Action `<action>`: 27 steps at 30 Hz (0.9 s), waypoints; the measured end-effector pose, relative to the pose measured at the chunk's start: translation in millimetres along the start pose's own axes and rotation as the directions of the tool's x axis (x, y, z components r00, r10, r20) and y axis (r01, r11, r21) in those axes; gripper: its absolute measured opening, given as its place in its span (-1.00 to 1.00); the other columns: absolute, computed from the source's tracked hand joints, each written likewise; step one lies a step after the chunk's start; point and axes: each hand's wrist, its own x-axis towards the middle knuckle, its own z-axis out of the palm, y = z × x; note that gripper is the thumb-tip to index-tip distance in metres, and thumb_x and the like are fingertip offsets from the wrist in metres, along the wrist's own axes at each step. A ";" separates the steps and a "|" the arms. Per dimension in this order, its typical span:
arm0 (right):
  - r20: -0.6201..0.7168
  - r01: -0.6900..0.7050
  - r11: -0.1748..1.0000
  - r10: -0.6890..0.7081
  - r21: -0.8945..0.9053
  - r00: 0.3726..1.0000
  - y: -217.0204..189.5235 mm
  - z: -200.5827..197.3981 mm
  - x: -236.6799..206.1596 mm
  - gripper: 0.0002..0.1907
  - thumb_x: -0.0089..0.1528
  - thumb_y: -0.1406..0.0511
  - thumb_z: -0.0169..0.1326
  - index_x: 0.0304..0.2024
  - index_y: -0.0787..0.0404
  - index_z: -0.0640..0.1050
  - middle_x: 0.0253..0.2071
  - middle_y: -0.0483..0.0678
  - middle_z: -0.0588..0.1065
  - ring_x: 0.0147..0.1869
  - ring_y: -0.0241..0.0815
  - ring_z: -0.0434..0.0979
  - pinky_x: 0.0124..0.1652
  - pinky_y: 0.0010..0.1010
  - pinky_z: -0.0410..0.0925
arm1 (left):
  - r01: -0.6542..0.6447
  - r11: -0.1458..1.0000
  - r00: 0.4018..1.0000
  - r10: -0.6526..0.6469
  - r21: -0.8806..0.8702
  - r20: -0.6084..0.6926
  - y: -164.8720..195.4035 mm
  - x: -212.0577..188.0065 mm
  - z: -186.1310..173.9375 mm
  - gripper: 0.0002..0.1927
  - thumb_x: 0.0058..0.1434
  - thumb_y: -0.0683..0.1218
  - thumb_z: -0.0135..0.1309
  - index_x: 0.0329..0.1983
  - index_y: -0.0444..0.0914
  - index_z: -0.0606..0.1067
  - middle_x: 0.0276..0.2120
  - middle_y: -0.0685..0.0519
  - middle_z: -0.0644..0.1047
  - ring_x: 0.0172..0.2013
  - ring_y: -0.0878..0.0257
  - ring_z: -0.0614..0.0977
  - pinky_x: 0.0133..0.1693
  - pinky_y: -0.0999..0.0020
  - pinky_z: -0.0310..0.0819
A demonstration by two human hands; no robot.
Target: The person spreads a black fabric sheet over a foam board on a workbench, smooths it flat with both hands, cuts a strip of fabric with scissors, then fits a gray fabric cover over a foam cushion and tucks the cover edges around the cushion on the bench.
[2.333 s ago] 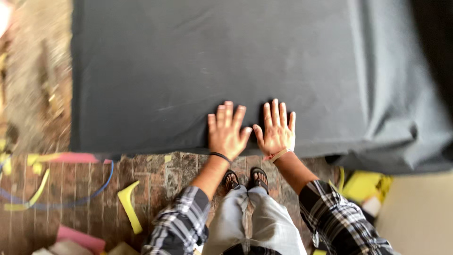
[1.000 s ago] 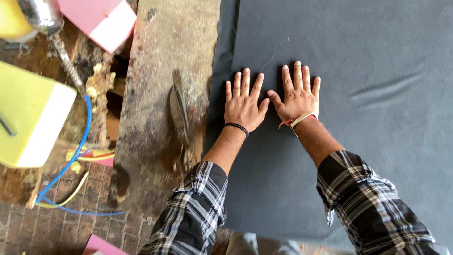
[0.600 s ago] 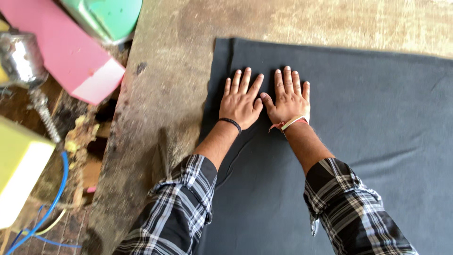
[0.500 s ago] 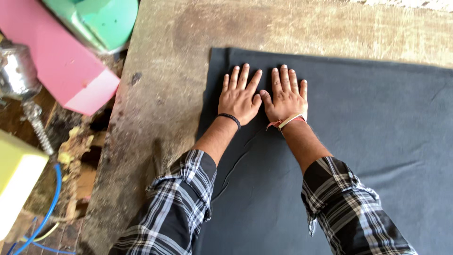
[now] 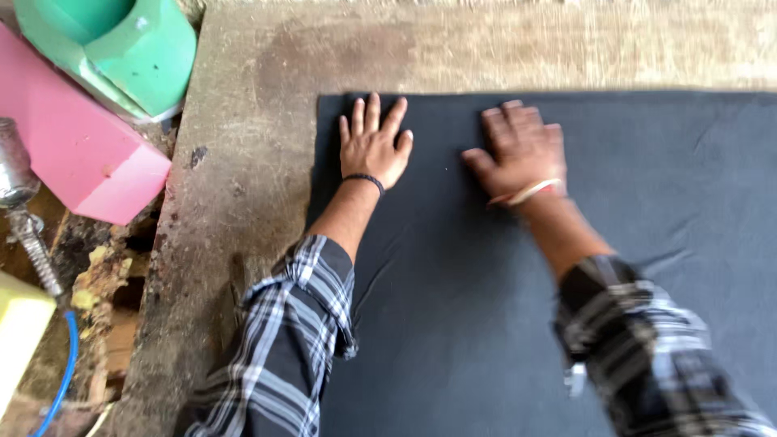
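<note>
From my feed I see a worn, stained tabletop [image 5: 243, 162], grey-brown with dark blotches and a rough left edge, lit evenly by soft daylight with no hard shadows. Left of it lies clutter: a pink foam block [image 5: 73, 154] leaning beside a green foam piece [image 5: 121, 48] at the top corner, a yellow foam block [image 5: 16, 340] low at the frame edge, a metal spring [image 5: 28, 243] and a blue cord [image 5: 61, 372]. Under that clutter I make out brown, crumbly ground [image 5: 105, 283] with scraps of yellowish foam.
</note>
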 end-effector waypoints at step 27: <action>-0.006 -0.194 0.980 0.195 0.046 0.981 427.4 -84.8 -101.9 -0.13 0.27 -0.24 -0.14 0.51 -0.02 0.18 0.60 0.07 0.01 0.66 0.10 -0.13 0.45 0.17 -0.20 | -0.249 0.968 0.968 0.249 -0.021 0.033 413.7 -83.0 70.6 -0.24 0.30 0.34 -0.06 0.50 -0.01 0.17 0.49 -0.15 0.12 0.47 -0.14 0.06 0.38 -0.26 -0.16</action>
